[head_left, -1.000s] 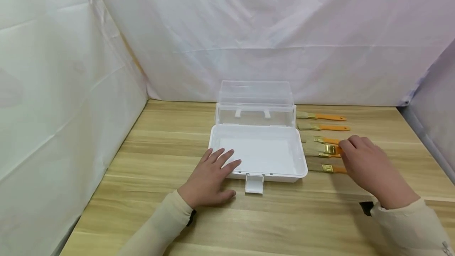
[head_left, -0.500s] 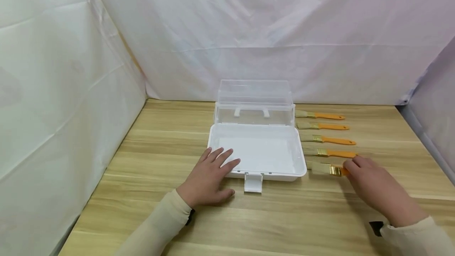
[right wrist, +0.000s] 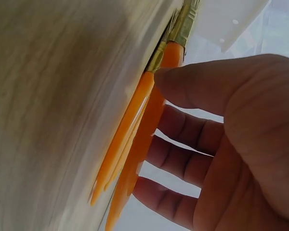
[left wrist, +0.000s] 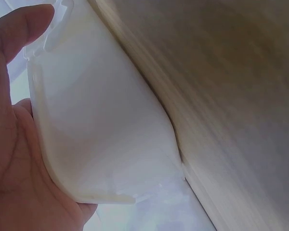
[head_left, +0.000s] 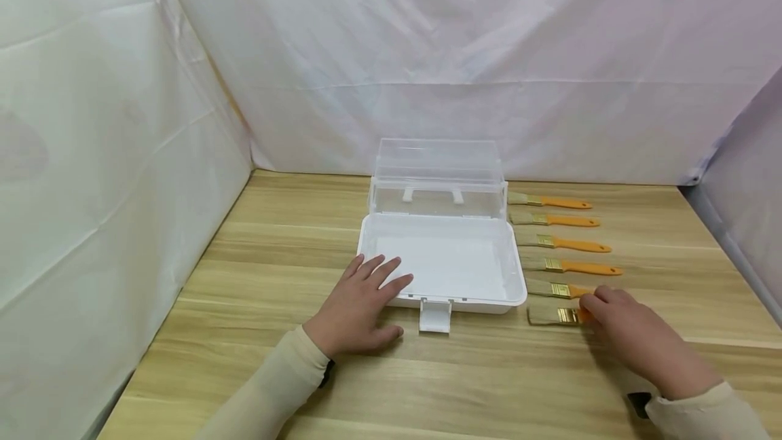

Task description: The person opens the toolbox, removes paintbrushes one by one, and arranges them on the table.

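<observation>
A white plastic box [head_left: 455, 301] with its clear lid [head_left: 440, 160] tipped back stands mid-table. My left hand [head_left: 357, 311] rests over its front left corner, fingers spread straight; the left wrist view shows the palm beside the box wall [left wrist: 101, 120]. To the right of the box, my right hand [head_left: 635, 338] pinches the orange handle [right wrist: 144, 122] of a flat paintbrush [head_left: 552, 316] between thumb and fingers. That brush is the nearest of a column of paintbrushes, low over or on the table; contact is hard to tell. Its handle's far end is hidden in the head view.
Several more paintbrushes, such as the middle paintbrush [head_left: 583, 246], lie parallel right of the box, bristles toward it. The box's latch flap [head_left: 435, 316] hangs at its front. White cloth walls [head_left: 452, 107] enclose the wooden table [head_left: 293, 223] at back and sides.
My right hand has moved toward the table's front with the paintbrush, from above the other brushes to a spot in front of them. The left hand and box have stayed put.
</observation>
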Demonstrator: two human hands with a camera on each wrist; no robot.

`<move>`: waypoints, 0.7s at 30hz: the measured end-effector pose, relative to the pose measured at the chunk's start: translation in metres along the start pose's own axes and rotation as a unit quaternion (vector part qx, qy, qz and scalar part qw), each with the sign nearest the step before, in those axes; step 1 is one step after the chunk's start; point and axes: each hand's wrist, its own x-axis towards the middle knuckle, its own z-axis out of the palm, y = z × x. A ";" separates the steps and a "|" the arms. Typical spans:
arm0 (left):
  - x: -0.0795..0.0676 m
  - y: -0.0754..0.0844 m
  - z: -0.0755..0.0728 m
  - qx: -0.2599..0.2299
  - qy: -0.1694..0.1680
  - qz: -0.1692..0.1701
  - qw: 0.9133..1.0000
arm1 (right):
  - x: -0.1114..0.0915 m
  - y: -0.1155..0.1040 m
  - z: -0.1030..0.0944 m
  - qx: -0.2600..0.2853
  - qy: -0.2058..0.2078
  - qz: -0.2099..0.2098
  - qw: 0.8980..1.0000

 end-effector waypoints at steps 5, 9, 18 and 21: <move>0.000 0.000 0.000 -0.001 0.003 0.000 1.000 | -0.002 0.001 0.004 0.005 -0.005 0.003 1.000; -0.001 0.000 0.000 -0.003 0.001 0.000 1.000 | -0.003 0.004 0.008 0.011 -0.010 0.002 1.000; -0.001 0.001 -0.001 -0.009 0.002 0.000 1.000 | -0.003 0.003 0.010 0.023 -0.034 0.017 0.999; 0.000 0.000 -0.001 -0.008 0.002 0.000 1.000 | -0.002 0.002 0.005 0.023 -0.043 0.021 0.999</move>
